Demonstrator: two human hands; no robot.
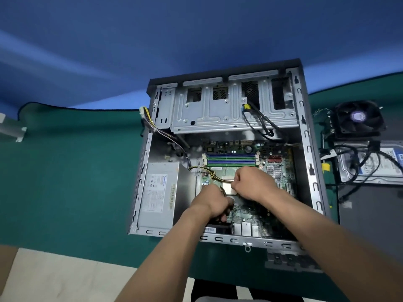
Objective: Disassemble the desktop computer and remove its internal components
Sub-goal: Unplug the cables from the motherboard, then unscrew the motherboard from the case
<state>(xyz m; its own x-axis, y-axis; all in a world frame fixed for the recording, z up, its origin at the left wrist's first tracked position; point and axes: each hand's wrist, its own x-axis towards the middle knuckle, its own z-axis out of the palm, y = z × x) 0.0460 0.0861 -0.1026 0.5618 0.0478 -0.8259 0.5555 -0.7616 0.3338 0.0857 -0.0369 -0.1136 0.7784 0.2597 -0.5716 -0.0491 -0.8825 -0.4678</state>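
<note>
Open case lies flat on the green mat, PSU at its left wall. Left hand curled just below the CPU socket, what it grips is hidden. Right hand fisted on the socket's upper right, apparently round the retention lever, which runs left-right. Socket sits between both hands, equally near.

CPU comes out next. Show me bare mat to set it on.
The green mat left of the computer case, beside the power supply, lies bare. The right side is crowded: the cooler fan, hard drive and loose cables.
</note>
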